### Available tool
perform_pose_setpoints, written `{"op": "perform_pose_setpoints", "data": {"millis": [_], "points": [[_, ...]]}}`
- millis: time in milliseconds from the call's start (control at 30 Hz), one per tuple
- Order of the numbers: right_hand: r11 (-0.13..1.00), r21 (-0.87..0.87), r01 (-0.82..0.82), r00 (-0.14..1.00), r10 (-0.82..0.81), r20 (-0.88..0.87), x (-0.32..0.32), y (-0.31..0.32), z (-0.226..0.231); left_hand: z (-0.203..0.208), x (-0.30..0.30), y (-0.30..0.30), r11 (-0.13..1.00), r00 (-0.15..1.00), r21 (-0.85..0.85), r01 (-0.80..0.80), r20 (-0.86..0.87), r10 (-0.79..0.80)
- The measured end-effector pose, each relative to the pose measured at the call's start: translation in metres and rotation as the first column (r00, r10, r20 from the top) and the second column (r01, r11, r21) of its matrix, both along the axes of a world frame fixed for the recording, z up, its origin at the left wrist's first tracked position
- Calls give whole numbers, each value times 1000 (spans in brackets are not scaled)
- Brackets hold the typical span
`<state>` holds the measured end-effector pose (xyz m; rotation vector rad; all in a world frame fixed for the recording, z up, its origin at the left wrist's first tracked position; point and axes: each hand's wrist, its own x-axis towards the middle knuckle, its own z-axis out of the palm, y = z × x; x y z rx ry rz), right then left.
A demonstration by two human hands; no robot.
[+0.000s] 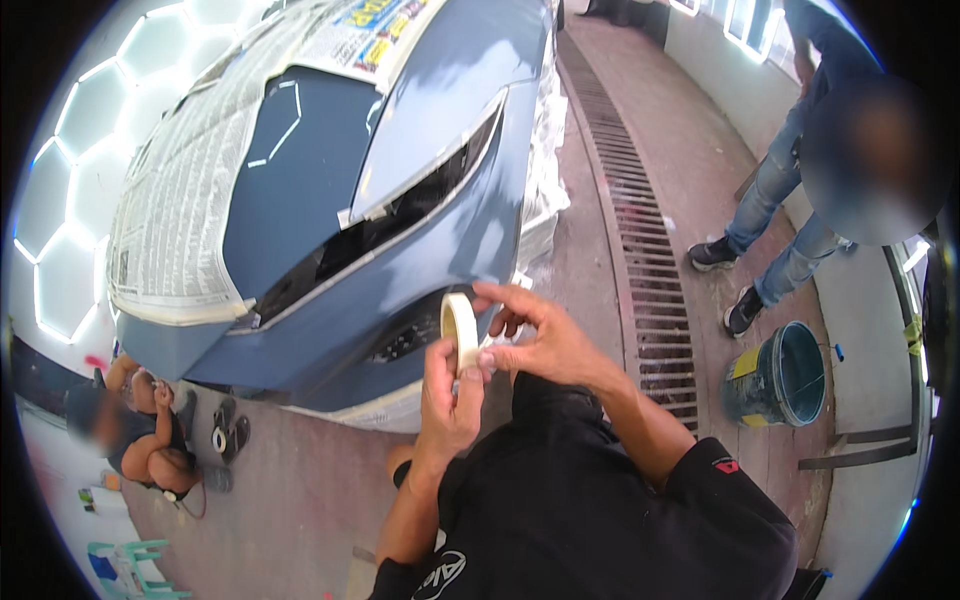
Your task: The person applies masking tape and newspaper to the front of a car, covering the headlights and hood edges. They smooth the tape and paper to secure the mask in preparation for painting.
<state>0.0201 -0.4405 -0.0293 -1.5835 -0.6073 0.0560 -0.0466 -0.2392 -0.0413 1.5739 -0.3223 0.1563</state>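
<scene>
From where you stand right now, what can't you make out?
Head view: bodywork of the car under newspaper, covered.
Head view: car's far end, cut by top edge.
Head view: lower part of the tape roll, behind left fingers.
Head view: heads of the standing person and crouching person, blurred.

Cream tape roll [467, 328], held upright.

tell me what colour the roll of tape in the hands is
Pale cream; the roll of tape shows best in the head view.
</scene>
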Motion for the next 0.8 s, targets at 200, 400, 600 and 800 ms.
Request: {"op": "perform_pose_setpoints", "data": {"millis": [200,400,600,800], "points": [[999,-8,40,995,-39,95,7,6,18,15,15,5,993,996,114,-30,90,20],[992,108,63,998,-66,23,8,8,20,5,23,20,908,984,407,-100,178,29],[982,164,97,995,-90,-45,13,2,18,20,28,14,825,981,551,-123,191,19],[968,232,99,992,-78,-97,14,-1,15,24,35,10,802,992,590,-90,128,17]]}}
